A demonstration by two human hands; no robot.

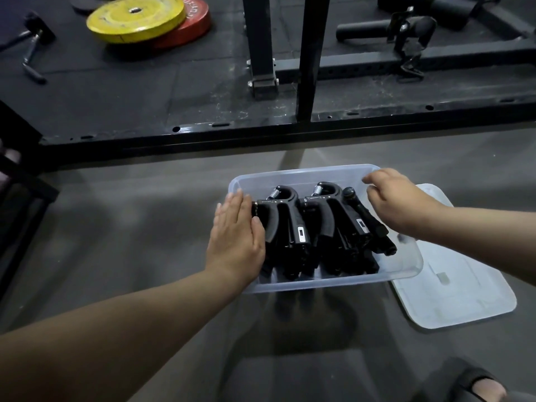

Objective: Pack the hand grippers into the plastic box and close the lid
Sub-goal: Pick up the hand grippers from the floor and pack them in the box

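Grippers: the black grippers [290,224] are all in the box [319,282], standing in a row with springs at the far end and handles pointing near. One more lies slanted on top at the right.
Box: clear plastic, on the floor [130,242] in the middle of the scene, with its top uncovered.
Lid: the lid [452,291] lies flat on the floor just right of the box, its far left edge tucked under the box's right end. It is not yet on.
Left hand: the left hand [235,236] lies flat with fingers straight over the left rim, thumb side against the leftmost gripper. It clamps nothing.
Right hand: the right hand [397,198] hovers at the far right corner with fingers loosely curled and nothing in them. Whether it touches the rim cannot be told.
Handling, grippers: likely hard plastic and steel spring, so stiff and sturdy. The row probably makes a fair weight, and the handles are the place to grasp.
Handling, box: the thin walls will likely flex under this load, so it is best held at both ends under the rim.
Handling, lid: it looks light and bendy. Lift it by an edge and press down at the corners.
Writing: each gripper has a small white patch, too small to read. The red plate [194,27], far left under a yellow plate [136,18], has white lettering that is not legible.
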